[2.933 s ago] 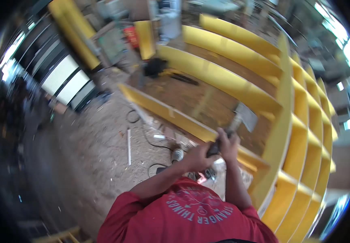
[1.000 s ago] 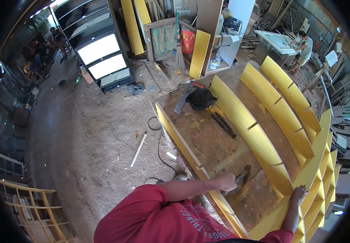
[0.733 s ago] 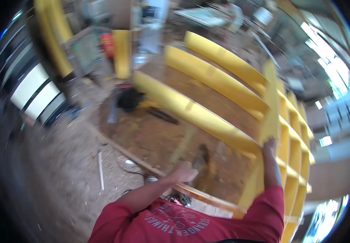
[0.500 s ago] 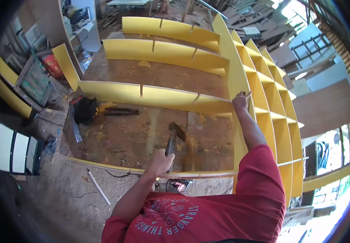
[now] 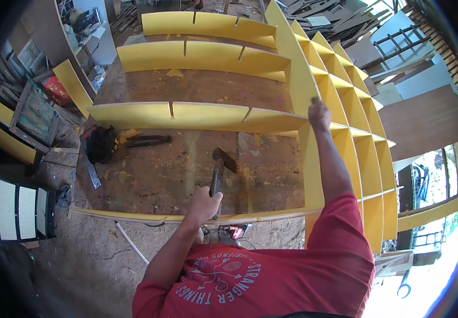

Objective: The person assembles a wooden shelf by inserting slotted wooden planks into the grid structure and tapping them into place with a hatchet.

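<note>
My left hand (image 5: 204, 205) is wrapped round the handle of a hammer (image 5: 217, 177), whose dark head hangs over the brown work surface (image 5: 155, 183). Out to the right, my right hand (image 5: 319, 115) is closed at the top edge of the long yellow board (image 5: 297, 74), near where a slotted yellow strip (image 5: 202, 115) meets it. Whatever its fingers hold is too small to make out. Beyond the long board stands a yellow lattice of crossed panels (image 5: 364, 151). Along the surface's near edge runs another yellow strip (image 5: 160, 216).
A black bag (image 5: 100, 145), dark pincers (image 5: 149, 140) and a metal saw-like blade (image 5: 92, 172) lie on the surface's left side. A red bucket (image 5: 56, 90) and a leaning yellow board (image 5: 73, 87) stand behind. A white stick (image 5: 131, 242) lies on the floor.
Both hands were together on the hammer earlier; now only my left hand holds it, and my right hand has gone to the long yellow board. The view has turned right.
</note>
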Demonstrator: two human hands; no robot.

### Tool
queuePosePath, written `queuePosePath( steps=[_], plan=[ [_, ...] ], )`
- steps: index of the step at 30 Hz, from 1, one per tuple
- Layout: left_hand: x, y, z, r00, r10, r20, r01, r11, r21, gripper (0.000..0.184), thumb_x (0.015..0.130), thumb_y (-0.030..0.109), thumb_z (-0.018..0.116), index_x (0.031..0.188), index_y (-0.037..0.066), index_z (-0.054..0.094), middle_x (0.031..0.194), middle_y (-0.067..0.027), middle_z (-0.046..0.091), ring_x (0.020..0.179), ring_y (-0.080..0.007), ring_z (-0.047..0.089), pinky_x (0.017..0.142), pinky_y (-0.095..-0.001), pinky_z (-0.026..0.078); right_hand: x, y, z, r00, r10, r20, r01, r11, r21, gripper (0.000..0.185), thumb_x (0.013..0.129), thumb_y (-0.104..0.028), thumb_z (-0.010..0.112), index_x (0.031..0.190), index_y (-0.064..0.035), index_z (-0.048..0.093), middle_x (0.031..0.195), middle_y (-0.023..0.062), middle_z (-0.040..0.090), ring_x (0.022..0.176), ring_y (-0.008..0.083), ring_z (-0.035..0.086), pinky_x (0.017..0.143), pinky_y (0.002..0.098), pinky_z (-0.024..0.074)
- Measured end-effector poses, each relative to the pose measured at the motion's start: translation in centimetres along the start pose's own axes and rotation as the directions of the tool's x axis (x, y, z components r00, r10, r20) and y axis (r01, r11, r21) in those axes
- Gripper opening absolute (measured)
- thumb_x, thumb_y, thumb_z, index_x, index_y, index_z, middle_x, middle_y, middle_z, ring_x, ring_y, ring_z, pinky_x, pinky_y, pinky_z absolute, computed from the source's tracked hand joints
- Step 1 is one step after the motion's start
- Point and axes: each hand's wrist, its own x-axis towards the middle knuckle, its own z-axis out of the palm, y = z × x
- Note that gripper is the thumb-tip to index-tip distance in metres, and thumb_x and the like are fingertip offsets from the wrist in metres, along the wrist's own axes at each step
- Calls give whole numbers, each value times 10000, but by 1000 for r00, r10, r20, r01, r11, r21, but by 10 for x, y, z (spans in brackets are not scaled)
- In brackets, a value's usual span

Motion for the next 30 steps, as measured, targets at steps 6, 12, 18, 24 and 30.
queuePosePath(
  steps=[6,12,18,24,30],
  plan=[
    [7,-9,5,994,85,-62,-78,991,105,332,990,291,689,910,-30,707,792,-155,743,730,-267,742,682,-430,550,10,6,-52,994,100,-36,-97,993,65,235,900,-112,700,1135,-115,688,1292,138,682,1170,349,660,960,464,564],
    [5,-8,5,999,30,-26,-30,1000,8,378,976,381,672,895,17,727,834,-167,766,837,-342,769,784,-481,564,-20,-15,-20,921,152,357,21,899,-438,345,951,-170,718,1292,-159,668,1648,294,354,1430,465,507,1062,555,525],
    [9,-15,6,999,41,-19,-40,999,32,372,976,388,674,905,28,735,828,-168,765,826,-338,768,774,-478,565,-14,-18,1,933,122,340,109,802,-588,263,1050,-176,536,1250,-106,690,1633,380,355,1491,561,409,1150,692,410],
    [7,-12,4,998,62,-22,-60,995,78,338,1000,311,682,958,-21,727,832,-152,770,766,-272,764,722,-434,566,-20,6,50,887,5,462,353,639,-684,482,1079,-259,473,1396,60,647,1558,341,507,1486,641,348,1097,838,349],
    [3,-5,0,997,68,-33,-62,985,161,348,999,345,678,959,3,729,823,-149,767,774,-282,764,720,-438,559,-17,4,42,839,-25,543,444,609,-658,338,1035,-179,542,1232,8,744,1542,338,525,1439,704,354,1031,860,393]
  ],
)
